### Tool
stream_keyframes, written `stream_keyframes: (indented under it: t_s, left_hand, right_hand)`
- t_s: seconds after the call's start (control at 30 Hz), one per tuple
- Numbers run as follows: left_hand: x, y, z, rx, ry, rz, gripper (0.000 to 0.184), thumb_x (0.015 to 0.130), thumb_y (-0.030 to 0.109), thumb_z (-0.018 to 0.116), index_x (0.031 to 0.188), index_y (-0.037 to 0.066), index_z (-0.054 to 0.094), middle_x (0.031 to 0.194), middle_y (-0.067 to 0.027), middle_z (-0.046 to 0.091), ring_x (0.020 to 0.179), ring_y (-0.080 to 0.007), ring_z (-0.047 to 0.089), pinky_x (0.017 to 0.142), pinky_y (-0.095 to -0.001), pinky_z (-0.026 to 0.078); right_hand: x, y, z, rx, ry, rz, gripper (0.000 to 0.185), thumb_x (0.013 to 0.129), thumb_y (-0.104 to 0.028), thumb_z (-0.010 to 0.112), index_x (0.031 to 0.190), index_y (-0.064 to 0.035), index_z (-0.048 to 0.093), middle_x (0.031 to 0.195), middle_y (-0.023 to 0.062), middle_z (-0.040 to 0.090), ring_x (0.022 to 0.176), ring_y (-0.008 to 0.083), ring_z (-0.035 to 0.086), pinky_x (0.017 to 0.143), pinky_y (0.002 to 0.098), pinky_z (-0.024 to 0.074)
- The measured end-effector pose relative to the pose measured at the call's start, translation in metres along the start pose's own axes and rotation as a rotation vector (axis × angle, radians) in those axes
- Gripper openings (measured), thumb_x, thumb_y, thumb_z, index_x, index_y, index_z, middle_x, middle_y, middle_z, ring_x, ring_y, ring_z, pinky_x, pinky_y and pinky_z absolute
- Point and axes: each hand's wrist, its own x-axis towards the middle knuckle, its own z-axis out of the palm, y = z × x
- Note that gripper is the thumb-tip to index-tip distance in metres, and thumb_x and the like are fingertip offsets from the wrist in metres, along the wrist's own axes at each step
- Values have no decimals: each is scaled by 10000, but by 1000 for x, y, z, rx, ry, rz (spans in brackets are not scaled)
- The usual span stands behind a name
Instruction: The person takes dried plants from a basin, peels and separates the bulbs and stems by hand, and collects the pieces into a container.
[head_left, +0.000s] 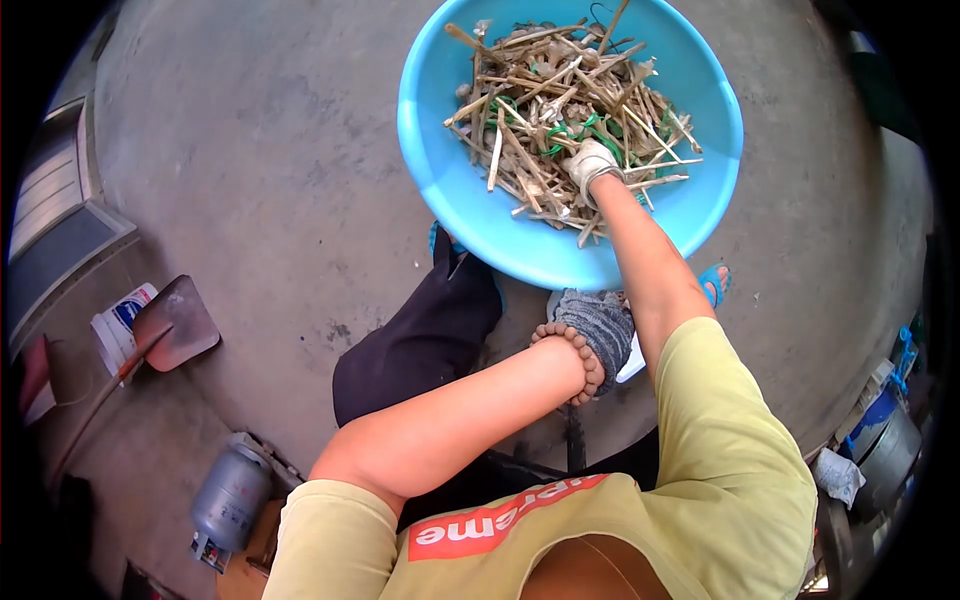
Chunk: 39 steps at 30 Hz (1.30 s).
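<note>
Because dry stalks would scatter easily, they seem to be kept together by the wide blue basin at the upper centre of the frame. Among them, beside green ties, the pale-gloved right hand is placed; whether its fingers are closed cannot be told. Below the basin's near rim, the grey-gloved left hand is held low, its fingers too hidden to be judged.

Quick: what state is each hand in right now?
Left hand, grey-gloved: by the blue basin; grip can't be told.
Right hand, pale-gloved: in the dry stalks, fingertips hidden; grip can't be told.
</note>
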Motion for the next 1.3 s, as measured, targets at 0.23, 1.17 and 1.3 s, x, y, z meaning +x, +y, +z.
stream_keyframes:
  t_s: [0.23,1.17,1.3]
  left_hand:
    - [-9,7,-48,25,-104,-54,601,650,87,635,1201,31,403,1211,-107,443,966,-300,538,696,-469,455]
    - [-35,-58,-150,-1056,1123,-47,572,756,287,609,1203,-6,404,1139,-194,503,1055,-299,481,879,-347,383]
    - [-40,-89,-154,-1208,1110,-177,465,774,161,615,1187,36,440,1141,-113,498,996,-226,520,777,-312,482]
  right_hand:
    - [-27,41,-42,417,-23,-298,374,701,-251,672,985,-30,572,883,72,593,804,184,538,725,305,429]
    - [-161,-38,-167,1063,43,-706,314,790,-147,624,1060,-34,509,962,61,579,862,129,560,770,258,475]
    - [-173,-60,-177,711,97,-890,348,774,-163,638,1071,-33,512,967,58,582,895,128,546,775,252,470]
